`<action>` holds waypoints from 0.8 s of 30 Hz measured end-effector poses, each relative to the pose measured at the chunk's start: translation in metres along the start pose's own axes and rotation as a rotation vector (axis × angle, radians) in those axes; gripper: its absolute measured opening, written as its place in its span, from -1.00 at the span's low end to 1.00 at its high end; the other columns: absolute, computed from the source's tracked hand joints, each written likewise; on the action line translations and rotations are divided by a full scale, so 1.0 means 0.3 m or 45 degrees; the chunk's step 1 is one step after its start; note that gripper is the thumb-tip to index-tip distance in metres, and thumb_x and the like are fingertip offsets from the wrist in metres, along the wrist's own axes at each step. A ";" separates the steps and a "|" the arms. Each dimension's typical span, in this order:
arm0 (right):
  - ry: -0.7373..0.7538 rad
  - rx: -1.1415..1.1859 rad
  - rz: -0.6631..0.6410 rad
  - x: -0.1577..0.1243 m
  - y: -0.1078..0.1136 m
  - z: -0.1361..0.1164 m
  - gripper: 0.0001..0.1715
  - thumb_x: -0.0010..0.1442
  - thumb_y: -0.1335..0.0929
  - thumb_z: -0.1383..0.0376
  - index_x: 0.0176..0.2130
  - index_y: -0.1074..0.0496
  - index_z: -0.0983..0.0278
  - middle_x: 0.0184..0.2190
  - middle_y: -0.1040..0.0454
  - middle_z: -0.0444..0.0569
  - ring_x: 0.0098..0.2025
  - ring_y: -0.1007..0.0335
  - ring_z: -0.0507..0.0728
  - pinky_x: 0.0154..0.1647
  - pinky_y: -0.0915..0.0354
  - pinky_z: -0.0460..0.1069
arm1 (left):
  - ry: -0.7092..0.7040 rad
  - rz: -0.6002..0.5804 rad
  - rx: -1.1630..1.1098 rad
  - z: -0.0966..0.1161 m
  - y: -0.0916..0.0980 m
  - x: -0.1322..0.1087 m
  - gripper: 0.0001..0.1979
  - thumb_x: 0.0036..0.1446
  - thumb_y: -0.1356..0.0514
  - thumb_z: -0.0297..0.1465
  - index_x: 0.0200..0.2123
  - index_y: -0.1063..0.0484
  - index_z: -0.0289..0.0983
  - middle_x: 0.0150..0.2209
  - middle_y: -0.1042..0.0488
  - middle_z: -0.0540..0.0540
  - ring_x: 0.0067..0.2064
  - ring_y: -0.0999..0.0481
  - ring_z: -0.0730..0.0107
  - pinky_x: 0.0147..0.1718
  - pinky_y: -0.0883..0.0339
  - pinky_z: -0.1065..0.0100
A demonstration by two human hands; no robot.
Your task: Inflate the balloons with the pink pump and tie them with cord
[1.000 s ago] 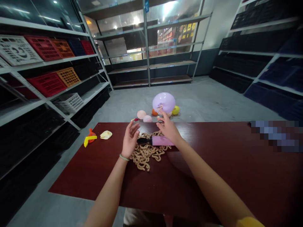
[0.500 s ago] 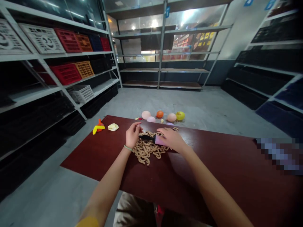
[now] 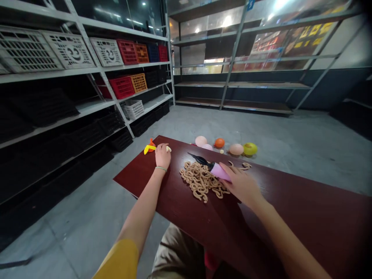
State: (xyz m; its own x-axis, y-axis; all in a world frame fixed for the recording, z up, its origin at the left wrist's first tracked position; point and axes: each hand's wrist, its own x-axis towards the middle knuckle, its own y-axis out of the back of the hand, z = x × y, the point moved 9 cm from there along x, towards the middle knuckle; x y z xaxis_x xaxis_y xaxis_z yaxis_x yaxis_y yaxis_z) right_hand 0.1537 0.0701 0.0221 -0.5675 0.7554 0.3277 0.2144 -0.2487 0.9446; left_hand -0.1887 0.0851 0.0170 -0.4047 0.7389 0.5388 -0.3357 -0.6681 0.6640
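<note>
"Where's your pink-and-black plastic pump (image 3: 217, 170)?"

"Inside your right hand (image 3: 243, 185), fingers wrapped round its barrel, likely light and stiff; hold there."

"And your limp cream rubber balloon (image 3: 169, 148)?"

"By the fingers of your left hand (image 3: 163, 156); can't tell if gripped. Probably soft: pinch its edge."

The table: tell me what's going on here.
A person works with both hands over a dark red table. The right hand grips a pink pump with a black nozzle, by the pile of tan curled pieces. The left hand is at a limp cream balloon, near limp yellow and orange ones. Inflated balloons lie on the floor beyond the table.
</note>
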 end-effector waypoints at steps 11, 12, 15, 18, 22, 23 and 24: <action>0.053 -0.035 0.045 0.090 -0.072 -0.167 -0.40 0.33 -0.23 0.13 0.30 -0.18 0.21 -0.07 -0.48 0.10 -0.05 -0.40 0.28 -0.08 -0.27 0.11 | 0.254 -0.254 0.251 -0.137 -0.085 -0.020 -0.63 0.27 -0.09 -0.30 0.08 -0.44 -0.30 -0.03 -0.47 -0.35 0.02 -0.43 -0.01 -0.01 -0.24 0.09; 0.052 -0.035 0.054 0.087 -0.070 -0.167 -0.40 0.33 -0.23 0.13 0.29 -0.18 0.21 -0.07 -0.48 0.11 -0.05 -0.40 0.29 -0.07 -0.27 0.11 | 0.230 -0.282 0.272 -0.131 -0.088 -0.021 -0.66 0.25 -0.11 -0.31 0.03 -0.48 -0.27 -0.05 -0.48 -0.33 0.01 -0.43 -0.01 -0.03 -0.25 0.10; 0.048 -0.004 0.094 0.068 -0.047 -0.160 -0.41 0.34 -0.21 0.14 0.29 -0.18 0.22 -0.04 -0.47 0.11 -0.02 -0.39 0.28 -0.05 -0.29 0.11 | 0.133 -0.318 0.250 -0.102 -0.088 -0.030 -0.78 0.21 -0.15 -0.34 -0.14 -0.56 -0.21 -0.11 -0.50 -0.26 -0.03 -0.44 0.03 -0.07 -0.25 0.13; 0.014 0.020 0.137 0.036 -0.015 -0.136 -0.40 0.33 -0.21 0.15 0.30 -0.17 0.22 0.02 -0.45 0.11 -0.03 -0.41 0.26 -0.07 -0.32 0.09 | 0.058 -0.278 0.026 -0.068 -0.080 -0.042 -0.85 0.18 -0.17 -0.36 -0.25 -0.54 -0.22 -0.20 -0.51 -0.19 -0.11 -0.46 0.15 -0.10 -0.27 0.20; -0.065 0.011 0.182 -0.031 0.018 -0.070 -0.37 0.31 -0.23 0.18 0.31 -0.15 0.22 0.09 -0.42 0.10 -0.03 -0.42 0.25 -0.08 -0.35 0.09 | 0.001 -0.251 -0.340 0.004 -0.091 -0.062 -0.93 0.12 -0.20 -0.39 -0.32 -0.47 -0.25 -0.31 -0.48 -0.09 -0.24 -0.44 0.31 -0.19 -0.28 0.32; -0.086 0.010 0.186 -0.051 0.022 -0.050 -0.37 0.30 -0.23 0.18 0.31 -0.14 0.22 0.09 -0.42 0.10 -0.02 -0.42 0.26 -0.08 -0.36 0.09 | 0.000 -0.267 -0.398 0.030 -0.100 -0.067 -0.94 0.09 -0.21 -0.40 -0.34 -0.45 -0.25 -0.33 -0.46 -0.06 -0.27 -0.43 0.34 -0.23 -0.27 0.34; -0.105 0.011 0.187 -0.072 0.025 -0.031 -0.36 0.30 -0.23 0.17 0.32 -0.14 0.22 0.09 -0.42 0.10 -0.02 -0.42 0.26 -0.09 -0.36 0.09 | -0.001 -0.293 -0.445 0.060 -0.112 -0.072 -0.95 0.07 -0.22 -0.40 -0.37 -0.43 -0.25 -0.36 -0.45 -0.04 -0.30 -0.41 0.36 -0.26 -0.25 0.36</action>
State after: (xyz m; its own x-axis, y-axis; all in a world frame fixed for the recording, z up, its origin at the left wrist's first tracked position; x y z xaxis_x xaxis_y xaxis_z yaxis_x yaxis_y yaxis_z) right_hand 0.1603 0.0462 0.0222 -0.4623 0.7586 0.4592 0.2971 -0.3553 0.8863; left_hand -0.1534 0.0932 -0.0075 -0.2850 0.8722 0.3976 -0.6855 -0.4753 0.5515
